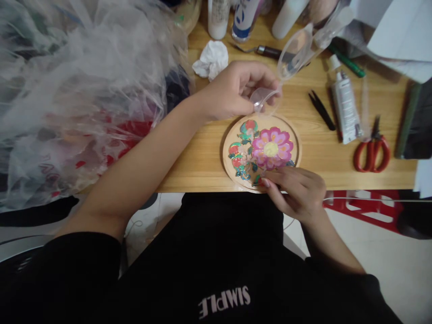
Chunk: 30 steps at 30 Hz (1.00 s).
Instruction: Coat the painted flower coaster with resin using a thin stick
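Observation:
My left hand [248, 85] is closed around a small clear plastic cup [265, 100], tilted above the far edge of a round wooden plaque [227, 164]. A round clear lid [295, 51] stands up just past the cup; whether the two are joined I cannot tell. On the plaque is a raised, glossy picture: a pink flower [272, 147] with a pale yellow centre, and red and green fruits with leaves at its left. My right hand [297, 189] reaches over the plaque's near edge, fingertips pinched together low on the picture. What they hold is too small to make out.
Clear plastic bags [101, 81] heap up on the left. Behind the hands are crumpled tissue [212, 59], a dark-handled tool [268, 51] and several bottles. Black tweezers [321, 110], a white tube [347, 108] and red-handled pliers [371, 153] lie on the right.

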{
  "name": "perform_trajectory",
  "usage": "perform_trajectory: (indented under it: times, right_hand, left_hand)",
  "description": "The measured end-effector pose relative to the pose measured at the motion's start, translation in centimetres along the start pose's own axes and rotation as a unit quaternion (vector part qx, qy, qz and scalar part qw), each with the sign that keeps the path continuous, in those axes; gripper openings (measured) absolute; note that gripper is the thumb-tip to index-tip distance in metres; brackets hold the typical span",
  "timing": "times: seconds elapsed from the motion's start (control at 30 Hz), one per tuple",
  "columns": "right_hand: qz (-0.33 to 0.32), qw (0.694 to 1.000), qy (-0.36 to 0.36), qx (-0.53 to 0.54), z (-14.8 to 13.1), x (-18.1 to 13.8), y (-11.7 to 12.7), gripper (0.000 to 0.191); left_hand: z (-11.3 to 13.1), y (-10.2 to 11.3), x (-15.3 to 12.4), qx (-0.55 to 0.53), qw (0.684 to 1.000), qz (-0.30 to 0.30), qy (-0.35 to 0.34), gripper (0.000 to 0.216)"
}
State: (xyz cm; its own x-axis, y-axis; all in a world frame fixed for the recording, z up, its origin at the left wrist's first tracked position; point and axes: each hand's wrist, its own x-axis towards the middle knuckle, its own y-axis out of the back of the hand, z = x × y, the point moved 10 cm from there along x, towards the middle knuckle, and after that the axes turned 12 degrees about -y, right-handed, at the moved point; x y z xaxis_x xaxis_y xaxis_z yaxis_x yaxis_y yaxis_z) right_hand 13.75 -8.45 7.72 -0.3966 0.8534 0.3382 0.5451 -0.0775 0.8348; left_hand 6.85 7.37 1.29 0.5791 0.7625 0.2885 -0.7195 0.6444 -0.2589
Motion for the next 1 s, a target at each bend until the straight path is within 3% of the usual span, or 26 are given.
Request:
perform_trajectory:
  times: [0.27,0.47,0.57,0.67,0.8,1.0]
  right_hand:
    - [-0.005,1.0,0.012,0.006,-0.4,0.1,0.0,0.006]
    - [-0.003,1.0,0.004,0.001,-0.2,-0.1,0.1,0.004]
    - [0.009,1.0,-0.021,0.002,0.5,0.1,0.7,0.005]
    - [0.066,0.994,-0.082,0.041,2.5,0.4,2.0,0.011]
    - [0.162,0.95,-0.218,0.153,7.3,0.0,3.1,0.02]
    - [0.186,0.824,-0.382,0.374,13.2,-1.9,1.2,0.038]
  left_hand:
    - [-0.1,0.0,0.0,-0.013,1.0,0.016,0.019,0.033]
    - [-0.4,0.2,0.0,0.035,0.999,0.013,0.034,0.028]
    - [-0.4,0.2,-0.3,0.062,0.997,0.011,0.051,0.025]
    - [-0.4,0.1,-0.5,0.069,0.995,0.01,0.071,0.022]
    - [-0.4,0.2,-0.4,0.051,0.995,0.021,0.078,0.027]
    - [-0.3,1.2,-0.6,0.045,0.994,0.064,0.082,0.035]
